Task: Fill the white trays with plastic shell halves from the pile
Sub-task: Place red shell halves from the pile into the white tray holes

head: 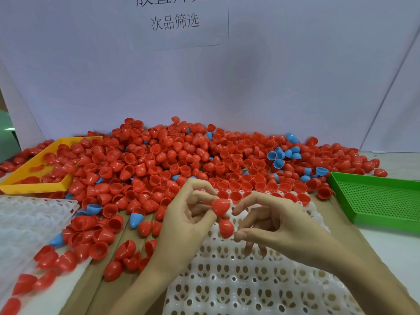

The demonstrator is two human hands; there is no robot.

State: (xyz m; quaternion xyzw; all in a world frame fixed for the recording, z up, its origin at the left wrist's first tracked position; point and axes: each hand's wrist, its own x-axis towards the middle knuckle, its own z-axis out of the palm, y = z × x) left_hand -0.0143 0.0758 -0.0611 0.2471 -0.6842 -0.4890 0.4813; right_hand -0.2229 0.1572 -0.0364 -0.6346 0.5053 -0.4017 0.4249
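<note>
A white backdrop (227,87) with a printed sheet (177,21) is seen far beyond both hands. A large pile of red shell halves (172,160), with a few blue shell halves (278,155) mixed in, is spread over the tabletop (386,251) just beyond the hands. The white tray (238,280) with rows of holed pockets is located directly under and in front of the hands; its far row, just beyond the fingertips, is seen filled with red halves, open side up. A second white tray (29,219) is located left of the left hand. A green tray (381,198) lies to the right of the right hand, a yellow tray (29,173) far to the left, partly buried by the pile. The left hand (181,226) is seen pinching one red shell (221,206) at its fingertips. A second red shell (226,228) is pinched between thumb and fingers of the right hand (272,226), just below the first.
</note>
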